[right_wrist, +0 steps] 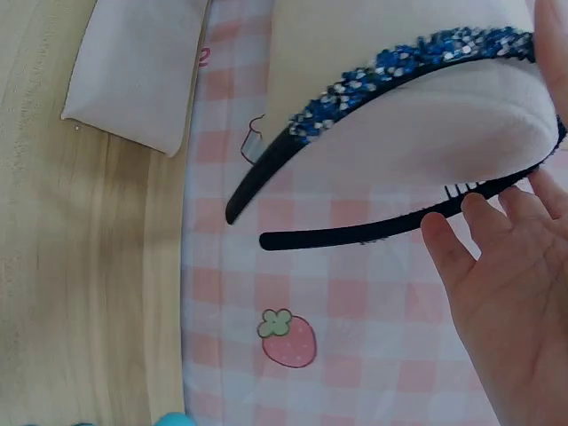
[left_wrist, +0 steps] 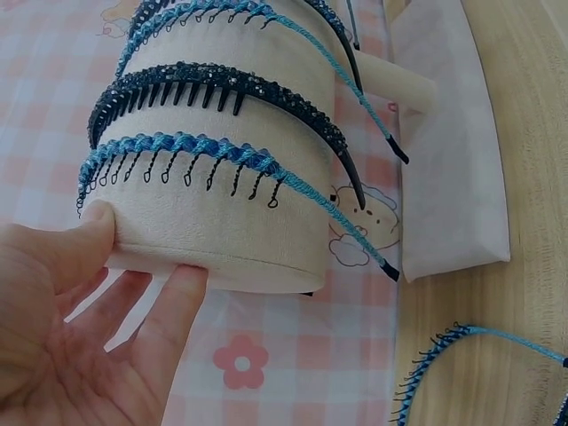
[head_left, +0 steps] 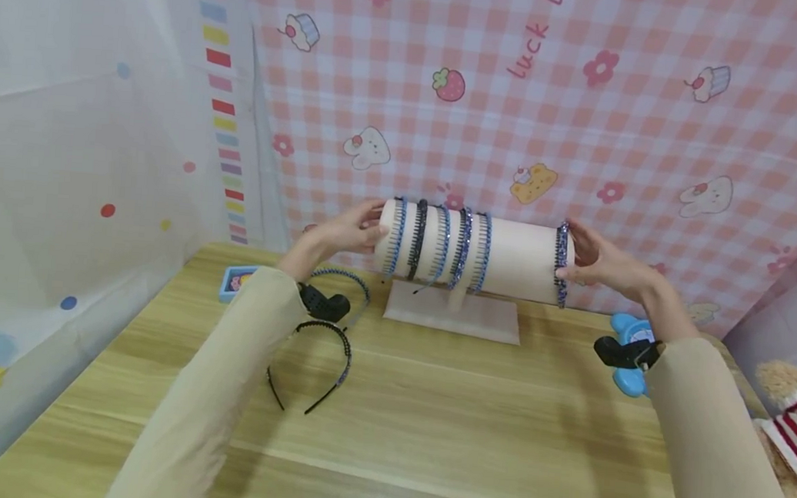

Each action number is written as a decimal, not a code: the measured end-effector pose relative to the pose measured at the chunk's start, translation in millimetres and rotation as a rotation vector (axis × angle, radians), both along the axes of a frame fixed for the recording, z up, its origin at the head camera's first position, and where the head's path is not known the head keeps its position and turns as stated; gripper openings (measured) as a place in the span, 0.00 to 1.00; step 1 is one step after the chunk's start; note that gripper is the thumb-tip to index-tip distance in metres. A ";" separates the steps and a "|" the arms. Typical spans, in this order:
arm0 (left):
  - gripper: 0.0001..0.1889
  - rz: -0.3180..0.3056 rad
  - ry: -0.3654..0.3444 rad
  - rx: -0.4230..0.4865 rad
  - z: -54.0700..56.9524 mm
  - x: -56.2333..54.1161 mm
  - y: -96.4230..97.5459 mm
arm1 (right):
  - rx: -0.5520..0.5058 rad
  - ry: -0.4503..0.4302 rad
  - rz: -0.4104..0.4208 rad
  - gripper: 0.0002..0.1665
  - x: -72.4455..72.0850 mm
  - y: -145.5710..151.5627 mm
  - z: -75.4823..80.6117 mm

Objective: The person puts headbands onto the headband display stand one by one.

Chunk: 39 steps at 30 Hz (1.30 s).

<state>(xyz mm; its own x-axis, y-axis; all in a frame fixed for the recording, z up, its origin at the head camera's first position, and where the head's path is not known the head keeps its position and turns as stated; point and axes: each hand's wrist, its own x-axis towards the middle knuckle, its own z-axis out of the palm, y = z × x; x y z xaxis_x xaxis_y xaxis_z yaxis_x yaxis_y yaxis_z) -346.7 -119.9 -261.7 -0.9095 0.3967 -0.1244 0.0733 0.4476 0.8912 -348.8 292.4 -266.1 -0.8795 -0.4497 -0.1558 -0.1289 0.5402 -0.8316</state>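
A padded cream headband display stand (head_left: 509, 260), a horizontal roll on a post and flat base, carries several toothed headbands. My left hand (head_left: 350, 230) holds the roll's left end, thumb in front, close to a blue braided headband (left_wrist: 177, 146). Beside that one sits a black glittery headband (left_wrist: 213, 84). At the roll's right end, my right hand (head_left: 609, 265) grips a headband with blue and silver sequins (right_wrist: 408, 62). Its band passes around the end of the roll, and its black tips hang free in the right wrist view. The fingertips touch the band's back side.
On the wooden table (head_left: 427, 436), a blue headband (head_left: 348, 275) and a dark headband (head_left: 346, 346) lie near the left forearm. A small blue framed item (head_left: 235, 280) is at the left, and a blue object (head_left: 628, 381) at the right. Checked cloth (head_left: 408, 111) hangs behind the stand.
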 end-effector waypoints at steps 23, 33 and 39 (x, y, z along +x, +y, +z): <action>0.31 -0.010 -0.016 -0.013 -0.1 -0.5 0.7 | 0.241 0.230 0.047 0.62 -0.2 -12.6 1.9; 0.31 -0.021 -0.009 -0.014 7.6 -1.5 -3.2 | 0.579 0.490 0.102 0.65 -0.5 -55.9 31.7; 0.31 -0.023 0.002 -0.023 1.5 -1.1 1.9 | 0.684 0.496 0.124 0.64 0.9 -70.4 32.7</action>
<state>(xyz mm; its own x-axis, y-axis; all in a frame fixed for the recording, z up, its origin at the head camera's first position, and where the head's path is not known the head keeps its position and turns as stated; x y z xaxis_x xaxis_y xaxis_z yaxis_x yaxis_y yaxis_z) -347.8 -117.9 -260.2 -0.9006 0.4141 -0.1318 0.0855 0.4661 0.8806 -347.9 222.0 -233.4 -0.8681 -0.4949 -0.0377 -0.4836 0.8606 -0.1595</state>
